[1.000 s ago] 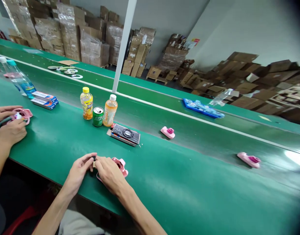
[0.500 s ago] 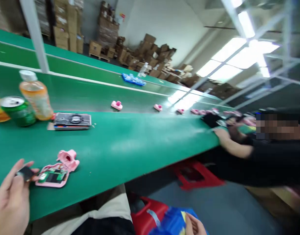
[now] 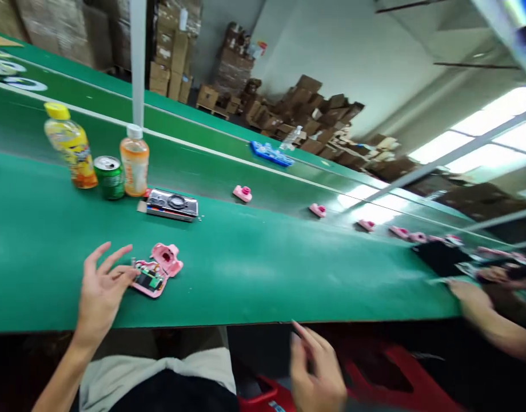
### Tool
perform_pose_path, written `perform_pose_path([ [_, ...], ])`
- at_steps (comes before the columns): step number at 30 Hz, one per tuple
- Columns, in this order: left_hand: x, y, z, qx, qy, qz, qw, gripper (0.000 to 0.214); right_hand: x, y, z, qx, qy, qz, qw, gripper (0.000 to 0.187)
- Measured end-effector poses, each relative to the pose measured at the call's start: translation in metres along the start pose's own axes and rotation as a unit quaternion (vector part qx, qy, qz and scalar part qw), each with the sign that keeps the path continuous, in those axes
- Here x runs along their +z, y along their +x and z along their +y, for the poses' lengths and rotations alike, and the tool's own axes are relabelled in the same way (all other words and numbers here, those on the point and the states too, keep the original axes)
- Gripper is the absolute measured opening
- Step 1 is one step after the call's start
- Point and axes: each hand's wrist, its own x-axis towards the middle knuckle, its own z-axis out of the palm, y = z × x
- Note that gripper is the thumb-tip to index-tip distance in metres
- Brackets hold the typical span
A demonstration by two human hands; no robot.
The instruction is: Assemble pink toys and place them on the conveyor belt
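Note:
An opened pink toy camera case (image 3: 167, 260) lies on the green bench, its green circuit board (image 3: 149, 279) and wires exposed. My left hand (image 3: 100, 286) is at the case's left edge, thumb and index fingertip pinched together there, the other fingers spread. Whatever sits in that pinch is hidden. My right hand (image 3: 317, 369) hangs just in front of the bench's near edge, fingers curled and thumb drawn toward them. Something thin and dark may show at its fingertips, but blur hides what it is.
Behind the case stand a boxed item (image 3: 172, 205), an orange bottle (image 3: 135, 163), a green can (image 3: 109, 177) and a yellow bottle (image 3: 71, 146). Several pink cameras (image 3: 243, 193) line the far strip near a blue tray (image 3: 271, 153). A co-worker's arm (image 3: 481, 309) rests at right; a red stool (image 3: 267, 395) is below.
My view has turned left. My left hand has gone from holding a dark flat piece beside the case to its edge; that piece is no longer distinguishable. My right hand has left the blue bag.

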Motion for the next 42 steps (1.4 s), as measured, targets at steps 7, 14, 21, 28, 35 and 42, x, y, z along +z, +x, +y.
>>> perform_pose_path([
  [7, -0.005, -0.012, -0.014, 0.067, 0.071, -0.164, 0.982, 0.075, 0.109, 0.16, -0.2, -0.507, 0.246, -0.393, 0.727, 0.062],
  [14, -0.005, -0.012, -0.018, 0.095, 0.106, -0.186, 0.972, 0.071, 0.115, 0.162, -0.181, -0.495, 0.266, -0.403, 0.722, 0.029],
  [21, -0.009, -0.015, -0.014, 0.115, 0.162, -0.223, 0.954, 0.065, 0.113, 0.133, -0.171, -0.355, 0.343, -0.423, 0.76, 0.018],
  [28, -0.005, -0.013, -0.008, 0.107, 0.128, -0.247, 0.954, 0.058, 0.122, 0.119, -0.158, -0.286, 0.404, -0.35, 0.795, 0.032],
  [35, -0.002, -0.014, -0.004, 0.081, 0.132, -0.208, 0.966, 0.039, 0.128, 0.118, -0.169, -0.246, 0.44, -0.388, 0.771, 0.02],
  [42, -0.005, -0.011, -0.001, 0.085, 0.144, -0.238, 0.957, 0.056, 0.128, 0.114, -0.168, -0.298, 0.439, -0.279, 0.8, 0.018],
])
